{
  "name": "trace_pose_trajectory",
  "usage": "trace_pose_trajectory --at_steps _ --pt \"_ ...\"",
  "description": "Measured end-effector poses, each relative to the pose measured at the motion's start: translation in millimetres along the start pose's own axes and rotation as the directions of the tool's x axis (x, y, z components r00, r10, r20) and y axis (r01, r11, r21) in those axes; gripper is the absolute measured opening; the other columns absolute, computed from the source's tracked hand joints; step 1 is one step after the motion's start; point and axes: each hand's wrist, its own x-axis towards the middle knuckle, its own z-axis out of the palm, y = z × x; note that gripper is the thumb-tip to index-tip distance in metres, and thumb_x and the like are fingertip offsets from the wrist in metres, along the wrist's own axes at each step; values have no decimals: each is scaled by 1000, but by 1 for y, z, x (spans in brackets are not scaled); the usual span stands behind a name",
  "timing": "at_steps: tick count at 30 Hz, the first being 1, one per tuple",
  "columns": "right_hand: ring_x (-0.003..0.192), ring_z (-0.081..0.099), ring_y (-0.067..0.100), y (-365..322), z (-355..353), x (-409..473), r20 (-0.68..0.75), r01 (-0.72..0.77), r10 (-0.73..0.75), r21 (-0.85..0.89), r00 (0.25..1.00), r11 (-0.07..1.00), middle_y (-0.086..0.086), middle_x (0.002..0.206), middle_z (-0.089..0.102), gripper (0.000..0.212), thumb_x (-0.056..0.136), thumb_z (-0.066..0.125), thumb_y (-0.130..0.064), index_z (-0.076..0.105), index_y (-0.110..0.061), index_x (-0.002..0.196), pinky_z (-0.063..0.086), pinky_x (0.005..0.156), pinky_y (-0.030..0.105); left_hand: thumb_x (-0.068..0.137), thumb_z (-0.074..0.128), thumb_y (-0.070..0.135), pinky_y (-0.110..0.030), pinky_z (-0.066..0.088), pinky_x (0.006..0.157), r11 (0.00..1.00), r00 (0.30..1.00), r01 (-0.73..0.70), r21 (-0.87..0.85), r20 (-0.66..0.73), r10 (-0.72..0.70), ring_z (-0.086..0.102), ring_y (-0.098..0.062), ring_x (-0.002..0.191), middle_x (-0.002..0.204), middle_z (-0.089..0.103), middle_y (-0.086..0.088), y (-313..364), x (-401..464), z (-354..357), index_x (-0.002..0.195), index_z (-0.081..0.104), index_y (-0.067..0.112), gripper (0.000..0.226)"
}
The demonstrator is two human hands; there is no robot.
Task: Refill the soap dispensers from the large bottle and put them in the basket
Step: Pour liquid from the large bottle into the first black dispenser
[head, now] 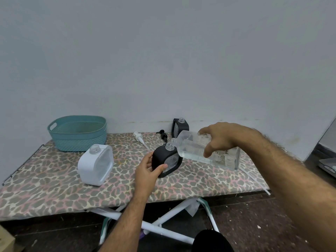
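Note:
My right hand (221,138) grips the large clear bottle (192,149), tipped almost flat with its open mouth right above the neck of a black dispenser (164,157). My left hand (148,169) holds that black dispenser by its left side on the table. A white dispenser (95,165) stands uncapped to the left. A second black dispenser (180,126) stands uncapped at the back by the wall. The teal basket (78,132) sits empty at the back left.
A white pump head (140,138) and a black pump head (163,134) lie on the leopard-print table (54,184) behind the dispensers. A thin clear tube (254,180) lies near the right edge. White folding legs show below the front edge.

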Motion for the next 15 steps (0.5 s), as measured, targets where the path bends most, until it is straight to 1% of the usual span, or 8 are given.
trace_pose_trajectory --at_steps 4,6,9,12,13,15 --pt "99 67 23 0 0 0 -2 5 -5 -3 1000 1000 -7 112 61 82 68 74 -55 41 -38 140 52 90 41 76 82 20 -18 53 80 1000 1000 -5 6 -3 5 61 -7 106 111 61 9 1 0 0 132 55 23 63" --pt "99 67 23 1 0 0 -3 6 -6 -5 1000 1000 -8 110 59 82 68 74 -55 40 -38 141 52 91 41 76 82 20 -20 54 81 1000 1000 -3 3 -3 3 61 -8 106 110 61 10 0 0 0 132 55 24 62" --pt "98 67 22 1 1 1 -4 2 -2 8 1000 1000 -9 109 55 84 67 75 -55 39 -39 142 51 91 41 76 83 20 -27 56 86 1000 1000 2 2 -2 -2 61 -10 107 112 62 8 -1 0 0 132 55 24 63" --pt "97 67 21 3 3 2 -1 -1 1 21 1000 1000 -7 121 58 86 67 74 -55 38 -39 143 51 91 40 76 83 20 -30 56 89 1000 1000 0 0 -2 0 61 -11 108 113 62 8 -2 0 0 132 55 25 63" --pt "96 67 20 4 4 2 -2 -1 2 29 1000 1000 -7 122 57 87 67 74 -55 37 -39 144 52 90 40 76 83 20 -31 56 90 1000 1000 2 -1 -2 -2 61 -11 108 113 62 8 -2 1 0 132 55 24 63" --pt "93 67 19 6 6 3 1 1 -1 43 1000 999 -9 113 56 87 66 75 -55 37 -39 143 52 89 39 76 83 20 -31 56 89 1000 1000 5 -5 -3 -5 61 -11 108 114 62 7 -2 1 0 133 55 24 64"
